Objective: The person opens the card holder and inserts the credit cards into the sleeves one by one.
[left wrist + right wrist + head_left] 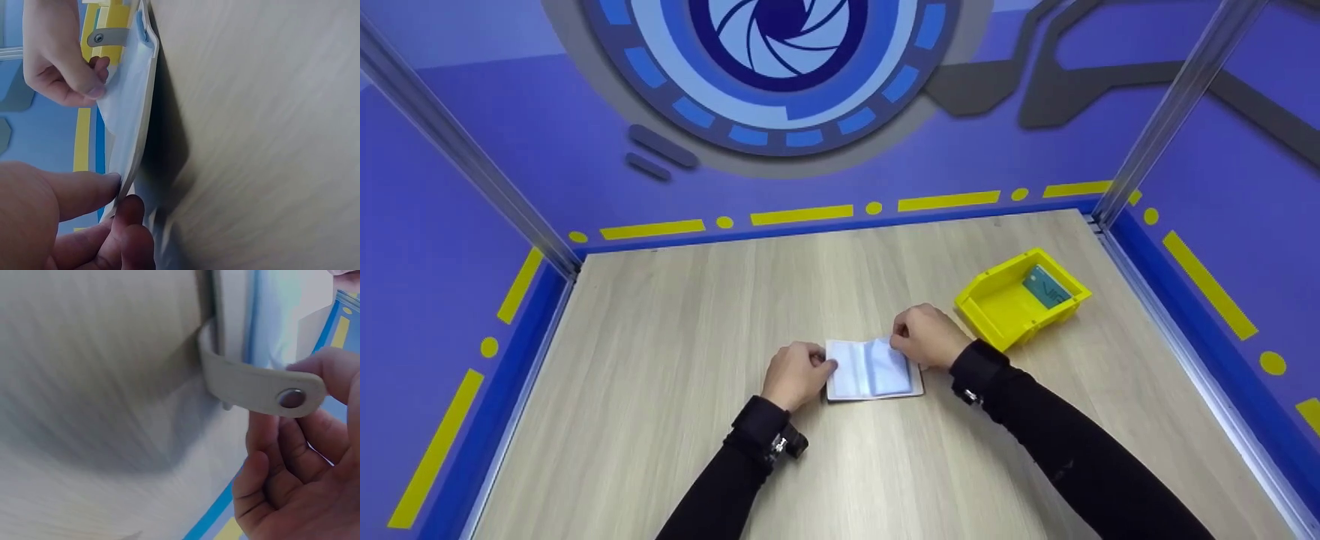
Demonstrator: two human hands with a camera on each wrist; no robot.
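A small card holder lies open on the wooden table, its clear plastic sleeves showing. At its left edge my left hand pinches the cover between thumb and fingers, plain in the left wrist view. My right hand pinches the upper corner of a sleeve on the right side. From the right cover sticks out a pale strap with a metal snap, close by the right fingers. The left wrist view also has this strap.
To the right on the table stands a yellow bin, with a dark green card leaning inside it. Blue-purple panels with yellow marks wall in the table at the back and both sides.
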